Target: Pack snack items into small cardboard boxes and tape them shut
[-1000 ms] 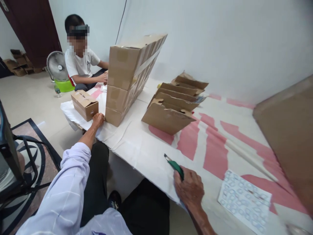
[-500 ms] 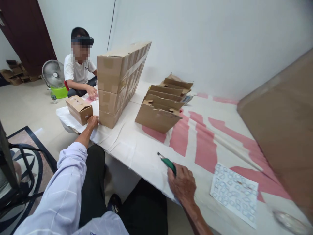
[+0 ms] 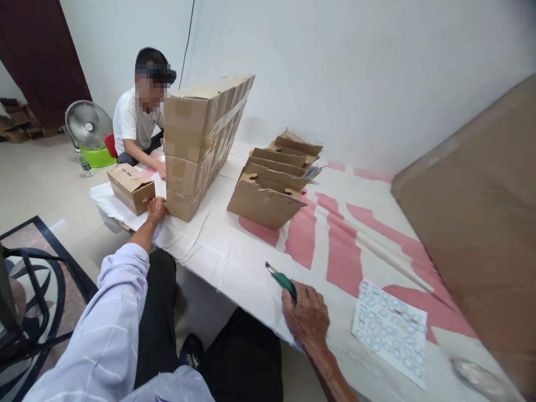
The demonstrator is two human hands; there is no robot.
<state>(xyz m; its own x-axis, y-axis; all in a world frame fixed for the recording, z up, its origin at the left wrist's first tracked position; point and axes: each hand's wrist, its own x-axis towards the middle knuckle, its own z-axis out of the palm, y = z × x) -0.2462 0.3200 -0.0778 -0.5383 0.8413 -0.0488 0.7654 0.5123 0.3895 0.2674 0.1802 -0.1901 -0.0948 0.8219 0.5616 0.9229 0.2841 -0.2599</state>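
Note:
My right hand (image 3: 307, 318) is wrapped around a green utility knife (image 3: 285, 283), its metal tip pointing up and left above the white cloth. Across the table, my left hand (image 3: 156, 209) is closed between a small cardboard box (image 3: 131, 187) and a stack of taped cardboard boxes (image 3: 184, 159). Its fingers are curled and partly hidden, so I cannot tell what they hold. It is right against the small box's near corner. Several open cardboard boxes (image 3: 266, 204) stand in a row past the knife.
A co-worker (image 3: 134, 125) sits beyond the boxes, arm on the table. A printed sheet (image 3: 391, 332) and a blurred clear item (image 3: 477, 375) lie at the right. A large brown board (image 3: 473, 223) rises along the right side. A fan (image 3: 89, 125) stands on the floor.
The co-worker has leaned forward to the right, and their hand is now partly behind the stack. My view has shifted slightly; both my hands keep about the same places on the table.

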